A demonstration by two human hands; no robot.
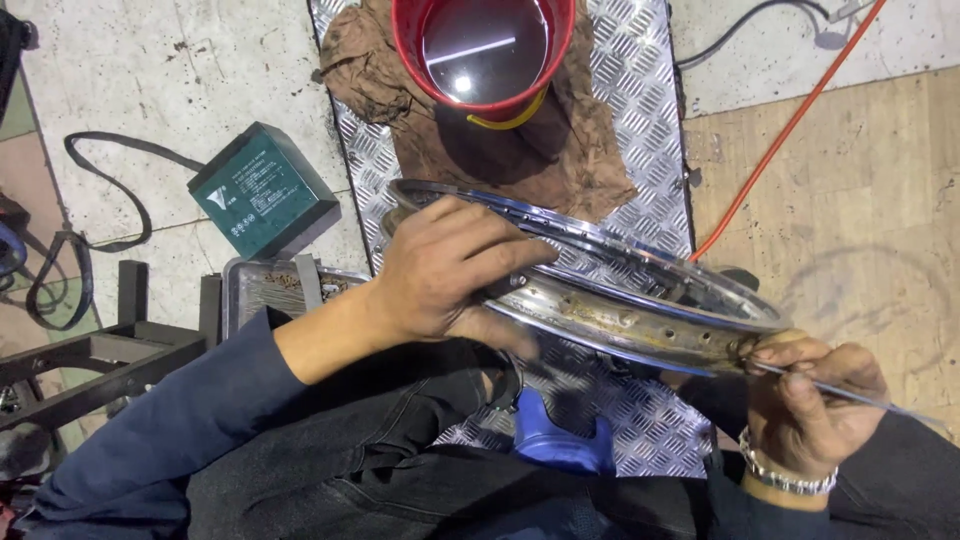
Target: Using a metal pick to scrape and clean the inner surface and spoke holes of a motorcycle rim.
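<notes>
Our left hand (450, 270) is closed over the near-left arc of the round, rusty chromed steel wheel rim (620, 300), which rests tilted across our lap above the diamond-plate metal sheet (640, 90). We judge the rim stiff, fairly heavy and slick on its chrome, so best gripped across its channel, where brown rust spots surround the spoke holes. Our right hand (810, 400) pinches a thin grey metal spoke (860, 397) at the rim's right edge.
</notes>
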